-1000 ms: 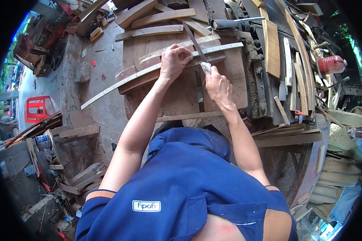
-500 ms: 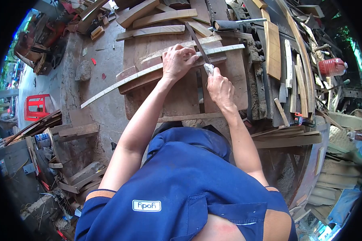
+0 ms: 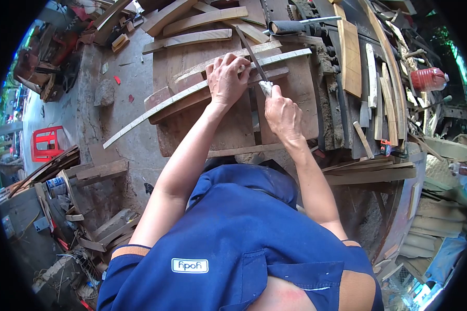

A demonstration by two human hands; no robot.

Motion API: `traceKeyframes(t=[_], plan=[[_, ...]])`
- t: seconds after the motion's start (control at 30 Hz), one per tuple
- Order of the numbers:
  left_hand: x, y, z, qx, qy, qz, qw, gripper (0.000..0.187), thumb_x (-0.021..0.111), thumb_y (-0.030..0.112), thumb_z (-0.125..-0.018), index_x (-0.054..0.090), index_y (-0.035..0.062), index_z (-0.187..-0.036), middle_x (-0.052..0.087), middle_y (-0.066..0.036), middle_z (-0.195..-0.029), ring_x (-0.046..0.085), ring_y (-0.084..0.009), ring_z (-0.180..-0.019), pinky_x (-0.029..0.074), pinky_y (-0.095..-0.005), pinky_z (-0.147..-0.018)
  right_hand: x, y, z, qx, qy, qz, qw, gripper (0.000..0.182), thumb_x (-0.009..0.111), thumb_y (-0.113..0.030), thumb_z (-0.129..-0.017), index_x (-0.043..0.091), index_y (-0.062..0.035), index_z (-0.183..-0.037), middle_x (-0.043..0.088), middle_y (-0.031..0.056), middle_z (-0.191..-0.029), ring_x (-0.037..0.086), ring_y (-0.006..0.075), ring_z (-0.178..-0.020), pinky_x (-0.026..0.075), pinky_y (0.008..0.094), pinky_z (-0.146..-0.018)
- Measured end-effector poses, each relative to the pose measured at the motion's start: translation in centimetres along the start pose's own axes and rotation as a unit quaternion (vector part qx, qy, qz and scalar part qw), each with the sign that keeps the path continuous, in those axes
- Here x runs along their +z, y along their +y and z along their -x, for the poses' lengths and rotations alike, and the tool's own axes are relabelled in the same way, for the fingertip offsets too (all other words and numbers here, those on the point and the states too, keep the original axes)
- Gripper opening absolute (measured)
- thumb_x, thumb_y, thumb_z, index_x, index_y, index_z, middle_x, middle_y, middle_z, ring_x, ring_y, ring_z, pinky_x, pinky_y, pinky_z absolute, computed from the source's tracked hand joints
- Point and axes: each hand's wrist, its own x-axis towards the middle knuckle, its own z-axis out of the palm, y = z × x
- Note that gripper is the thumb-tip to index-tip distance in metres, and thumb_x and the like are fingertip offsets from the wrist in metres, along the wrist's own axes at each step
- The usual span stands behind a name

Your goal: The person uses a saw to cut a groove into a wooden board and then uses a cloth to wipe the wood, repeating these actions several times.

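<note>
My left hand (image 3: 227, 80) is closed over a long, pale wooden strip (image 3: 176, 98), its fingers curled and pressing from above. Regular dark cross lines run along the strip, which lies slantwise over reddish-brown wood pieces on a low bench (image 3: 288, 114). In my right hand (image 3: 284, 116) is the whitish, wrapped handle of a narrow, dark hand saw (image 3: 251, 54). Its blade points away from me and crosses the strip just right of my left fingers. Whether the teeth touch the wood I cannot make out.
Loose boards (image 3: 205, 23) are piled at the bench's far end. A dark cylinder (image 3: 287, 27) lies right of them. More planks (image 3: 351, 59) and a tape measure (image 3: 385, 147) are on the right, near a red container (image 3: 428, 79). A red plastic stool (image 3: 46, 144) stands left.
The view has turned slightly, so the bench and strip appear shifted. Both hands keep their holds, and the saw stays across the strip at nearly the same spot.
</note>
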Motion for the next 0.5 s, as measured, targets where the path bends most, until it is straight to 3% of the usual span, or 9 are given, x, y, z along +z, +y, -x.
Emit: traceKeyframes(t=[0.23, 0.3, 0.5], plan=[[0.35, 0.26, -0.08, 0.021, 0.009, -0.022, 0.999, 0.013, 0.073, 0.026, -0.083, 0.071, 0.0193, -0.094, 0.064, 0.0, -0.1, 0.059, -0.0244, -0.1, 0.039, -0.042, -0.091, -0.53, -0.99, 0.24, -0.001, 0.007, 0.023, 1.0, 0.017, 0.053, -0.021, -0.099, 0.05, -0.005, -0.102, 0.068, 0.0265, -0.073, 0.069, 0.0462, -0.073, 0.056, 0.0567, -0.065], [0.31, 0.51, -0.26, 0.017, 0.009, -0.014, 1.0, 0.013, 0.073, 0.026, -0.083, 0.071, 0.0185, -0.093, 0.064, 0.0, -0.1, 0.059, -0.0246, -0.1, 0.039, -0.0419, -0.091, -0.65, -0.81, 0.02, -0.011, 0.001, 0.03, 1.0, 0.015, 0.053, -0.021, -0.098, 0.051, -0.0062, -0.099, 0.07, 0.023, -0.071, 0.072, 0.0411, -0.071, 0.058, 0.0519, -0.062], [0.69, 0.49, -0.26, 0.012, 0.019, -0.009, 1.0, 0.014, 0.073, 0.029, -0.083, 0.07, 0.0186, -0.092, 0.065, 0.0, -0.098, 0.059, -0.0252, -0.1, 0.039, -0.0423, -0.091, -0.93, -0.35, 0.13, -0.028, 0.013, 0.044, 0.999, 0.014, 0.052, -0.02, -0.098, 0.051, -0.0062, -0.099, 0.069, 0.0211, -0.068, 0.072, 0.039, -0.067, 0.058, 0.05, -0.059]])
